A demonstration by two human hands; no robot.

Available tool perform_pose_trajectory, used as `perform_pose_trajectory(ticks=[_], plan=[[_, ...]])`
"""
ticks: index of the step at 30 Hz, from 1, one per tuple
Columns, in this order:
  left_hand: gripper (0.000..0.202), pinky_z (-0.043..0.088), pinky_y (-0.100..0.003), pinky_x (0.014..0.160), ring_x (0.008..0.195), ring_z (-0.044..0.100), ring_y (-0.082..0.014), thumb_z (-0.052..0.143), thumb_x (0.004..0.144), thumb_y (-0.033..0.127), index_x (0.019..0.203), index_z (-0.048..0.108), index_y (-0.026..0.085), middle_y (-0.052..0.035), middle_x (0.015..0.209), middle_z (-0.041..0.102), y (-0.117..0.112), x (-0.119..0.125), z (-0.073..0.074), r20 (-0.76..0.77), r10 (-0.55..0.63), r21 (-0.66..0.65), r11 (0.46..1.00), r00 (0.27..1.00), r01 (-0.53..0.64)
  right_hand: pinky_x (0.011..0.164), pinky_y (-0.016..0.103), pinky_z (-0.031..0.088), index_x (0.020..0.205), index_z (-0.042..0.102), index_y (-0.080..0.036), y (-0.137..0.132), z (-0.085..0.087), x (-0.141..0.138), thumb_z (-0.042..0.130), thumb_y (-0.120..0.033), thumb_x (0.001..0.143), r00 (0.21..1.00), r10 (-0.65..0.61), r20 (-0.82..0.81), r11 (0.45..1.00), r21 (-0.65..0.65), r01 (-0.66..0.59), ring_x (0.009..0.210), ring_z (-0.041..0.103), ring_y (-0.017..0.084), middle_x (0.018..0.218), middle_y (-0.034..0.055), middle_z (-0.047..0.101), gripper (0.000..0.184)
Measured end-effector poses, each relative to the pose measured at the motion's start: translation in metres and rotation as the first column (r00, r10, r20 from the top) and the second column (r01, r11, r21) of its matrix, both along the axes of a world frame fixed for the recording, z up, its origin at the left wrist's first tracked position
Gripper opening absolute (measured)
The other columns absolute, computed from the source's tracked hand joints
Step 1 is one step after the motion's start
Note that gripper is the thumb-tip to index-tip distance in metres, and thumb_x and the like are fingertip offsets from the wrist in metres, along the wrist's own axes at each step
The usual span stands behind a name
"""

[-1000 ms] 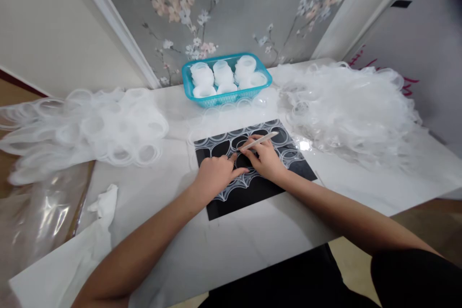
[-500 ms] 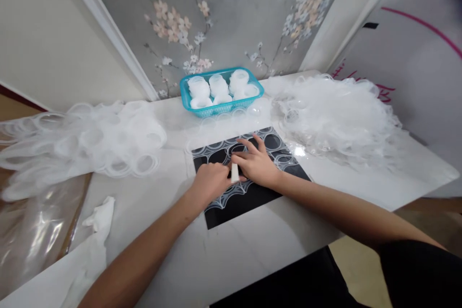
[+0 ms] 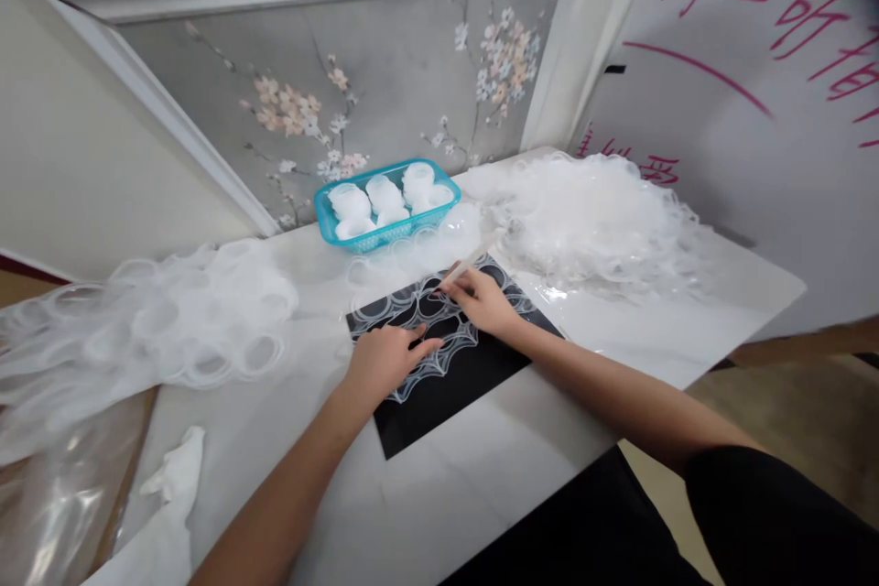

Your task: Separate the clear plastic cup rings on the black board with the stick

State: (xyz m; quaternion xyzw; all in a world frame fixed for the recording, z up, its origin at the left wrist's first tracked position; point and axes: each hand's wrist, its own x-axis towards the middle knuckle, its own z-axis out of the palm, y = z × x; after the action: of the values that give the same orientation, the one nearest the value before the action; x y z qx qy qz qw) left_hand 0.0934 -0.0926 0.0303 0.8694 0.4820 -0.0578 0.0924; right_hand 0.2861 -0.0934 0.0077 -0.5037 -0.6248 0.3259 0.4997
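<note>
We are pressing our left hand (image 3: pixel 385 359) flat on the clear plastic sheet (image 3: pixel 418 357), its fingers spread and released, gripping nothing, just pinning the cut-out web against the black mat (image 3: pixel 467 377). Our right hand (image 3: pixel 481 300) is sitting just beyond it, fingers clenched around a slim pale stick (image 3: pixel 465 267) in a pen grip. The stick's long axis is slanting up and away from the fingers toward the far right, and the working end at the fingertips is touching the sheet, so the right hand is the nearer one to the ring being worked, which is lying directly under and just left of its fingers. Beyond the fingers we are seeing a turquoise basket (image 3: pixel 357 241) of white stacks, with heaps of clear rings (image 3: pixel 597 215) to the right and more (image 3: pixel 192 320) far left on the worktop (image 3: pixel 604 330).
</note>
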Motion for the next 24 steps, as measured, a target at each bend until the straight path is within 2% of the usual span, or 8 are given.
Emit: perform_pose_trajectory(ticks=[4,7,11,16,18,20,22,24], plan=[[0.053,0.041,-0.03,0.061,0.086,0.067,-0.0267,0.036,0.087,0.066,0.118,0.064,0.033,-0.0053,0.092,0.074,-0.003,-0.003,-0.001,0.001,0.03,0.018,0.999,1.0,-0.03,0.087,0.039,0.051,0.094,0.055,-0.022,0.016,0.02,0.013,0.062,-0.036,0.081,0.906,0.019,-0.422,0.993,-0.094,-0.065,0.08,0.07,0.02,0.085,0.0029,0.071,0.02],[0.053,0.043,-0.03,0.063,0.086,0.067,-0.0262,0.035,0.088,0.065,0.117,0.065,0.032,-0.0049,0.093,0.074,-0.004,-0.004,0.0,0.009,0.029,0.013,0.999,1.0,-0.029,0.088,0.042,0.051,0.093,0.057,-0.021,0.024,0.029,0.024,0.065,-0.036,0.078,0.896,-0.007,-0.445,0.991,-0.126,-0.054,0.08,0.07,0.021,0.082,0.0044,0.071,0.022],[0.051,0.044,-0.032,0.067,0.09,0.067,-0.0263,0.034,0.089,0.063,0.116,0.065,0.033,-0.0047,0.096,0.073,-0.003,-0.003,0.006,-0.025,0.036,-0.019,0.999,0.999,-0.036,0.088,0.044,0.051,0.091,0.058,-0.021,0.029,0.02,0.031,0.067,-0.038,0.077,0.89,-0.043,-0.454,0.995,-0.102,-0.003,0.08,0.07,0.021,0.079,0.0043,0.071,0.024],[0.047,0.044,-0.033,0.069,0.095,0.065,-0.0279,0.037,0.089,0.058,0.121,0.061,0.033,-0.0055,0.097,0.073,-0.003,0.003,0.025,-0.123,0.036,-0.115,0.992,0.992,-0.05,0.087,0.04,0.052,0.083,0.056,-0.021,0.035,0.017,0.043,0.071,-0.04,0.073,0.74,-0.22,-0.635,0.974,-0.097,0.206,0.078,0.07,0.019,0.075,0.0014,0.07,0.026],[0.046,0.043,-0.032,0.066,0.091,0.066,-0.0275,0.039,0.088,0.058,0.111,0.067,0.03,-0.005,0.092,0.073,0.0,0.008,0.036,-0.147,0.018,-0.159,0.986,0.989,-0.041,0.087,0.039,0.052,0.082,0.055,-0.022,0.034,0.021,0.052,0.072,-0.039,0.073,0.694,-0.242,-0.678,0.96,-0.067,0.27,0.079,0.07,0.018,0.074,0.0,0.069,0.026],[0.05,0.039,-0.03,0.06,0.077,0.066,-0.0257,0.038,0.086,0.063,0.088,0.072,0.026,-0.0052,0.079,0.071,0.007,0.016,0.048,-0.176,0.0,-0.193,0.981,0.984,-0.034,0.087,0.037,0.051,0.083,0.055,-0.023,0.031,0.026,0.061,0.072,-0.037,0.074,0.671,-0.235,-0.704,0.952,-0.025,0.307,0.081,0.07,0.018,0.073,-0.001,0.069,0.025],[0.06,0.035,-0.029,0.054,0.062,0.062,-0.0224,0.036,0.084,0.068,0.066,0.068,0.021,-0.0053,0.065,0.067,0.017,0.025,0.059,-0.2,-0.008,-0.201,0.979,0.98,-0.033,0.085,0.035,0.052,0.083,0.055,-0.023,0.027,0.029,0.066,0.072,-0.036,0.074,0.65,-0.224,-0.726,0.949,-0.009,0.316,0.08,0.07,0.017,0.071,-0.0014,0.07,0.023],[0.061,0.033,-0.029,0.053,0.056,0.059,-0.02,0.036,0.083,0.07,0.061,0.065,0.021,-0.0045,0.06,0.064,0.029,0.037,0.066,-0.175,-0.01,-0.19,0.982,0.984,-0.024,0.083,0.033,0.052,0.081,0.056,-0.022,0.023,0.031,0.067,0.074,-0.034,0.073,0.612,-0.207,-0.763,0.957,-0.027,0.29,0.078,0.07,0.017,0.07,-0.0018,0.07,0.023]])
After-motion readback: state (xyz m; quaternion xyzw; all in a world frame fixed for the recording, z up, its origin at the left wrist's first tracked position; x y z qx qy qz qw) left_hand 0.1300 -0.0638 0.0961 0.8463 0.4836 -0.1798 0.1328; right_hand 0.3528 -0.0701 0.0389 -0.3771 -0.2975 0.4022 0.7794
